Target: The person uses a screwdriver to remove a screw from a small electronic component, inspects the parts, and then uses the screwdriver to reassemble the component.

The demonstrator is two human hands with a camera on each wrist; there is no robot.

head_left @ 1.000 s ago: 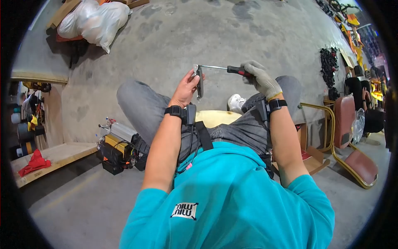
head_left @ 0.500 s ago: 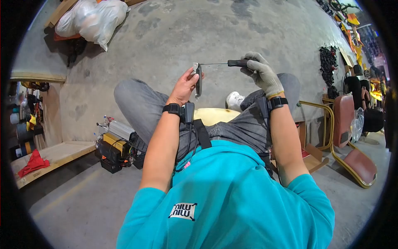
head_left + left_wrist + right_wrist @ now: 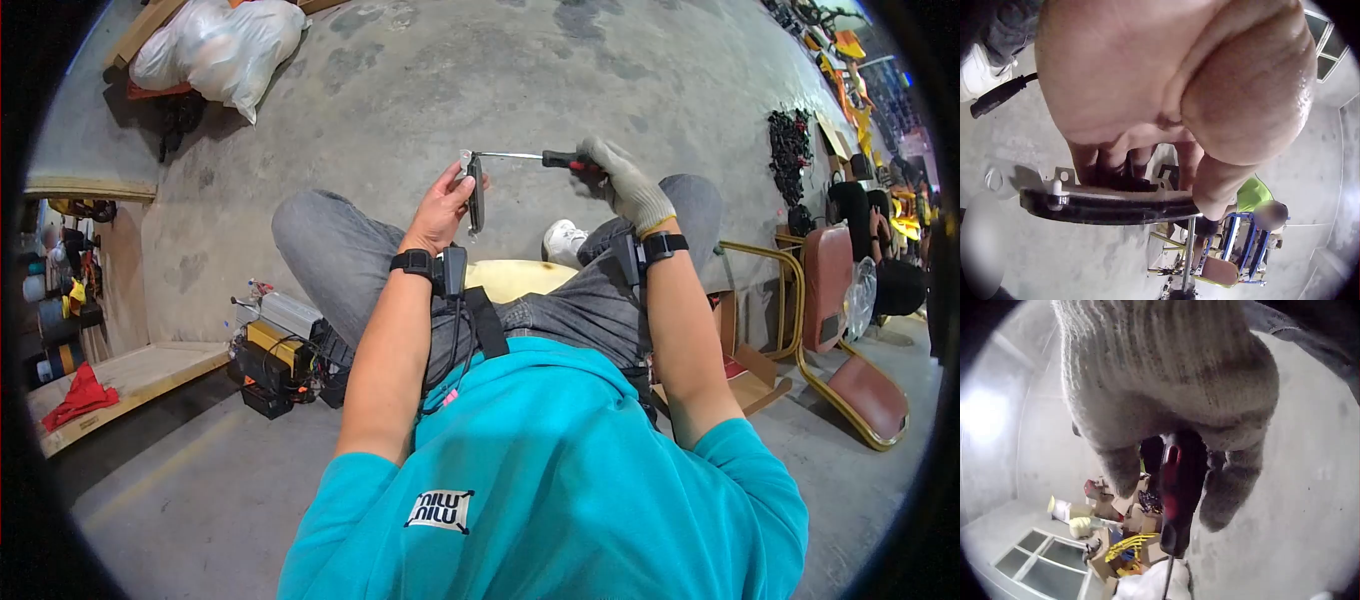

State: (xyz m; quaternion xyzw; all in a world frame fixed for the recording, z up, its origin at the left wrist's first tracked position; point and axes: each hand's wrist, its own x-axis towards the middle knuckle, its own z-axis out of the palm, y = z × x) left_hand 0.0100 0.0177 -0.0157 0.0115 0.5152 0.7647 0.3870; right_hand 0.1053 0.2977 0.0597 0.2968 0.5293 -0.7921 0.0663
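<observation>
I sit with both hands raised over my knees. My bare left hand (image 3: 447,195) grips a narrow black part with a metal bracket (image 3: 474,194), held upright; in the left wrist view the black part (image 3: 1104,206) runs crosswise under my fingers. My gloved right hand (image 3: 615,175) holds a screwdriver (image 3: 555,158) by its red-and-black handle (image 3: 1179,487). The thin steel shaft (image 3: 508,155) lies level and its tip meets the top of the part. The shaft (image 3: 1189,250) also shows in the left wrist view, coming up to the part.
Concrete floor (image 3: 420,90) lies ahead. White sacks (image 3: 215,45) sit far left. A yellow-black box with wires (image 3: 285,360) stands by my left leg, near a wooden platform (image 3: 130,375) with a red cloth (image 3: 75,395). Metal-framed red chairs (image 3: 850,330) stand to the right.
Both hands stay in place with the screwdriver tip on the part. The handle has turned in my right hand, its red side now showing again. The view shifted slightly.
</observation>
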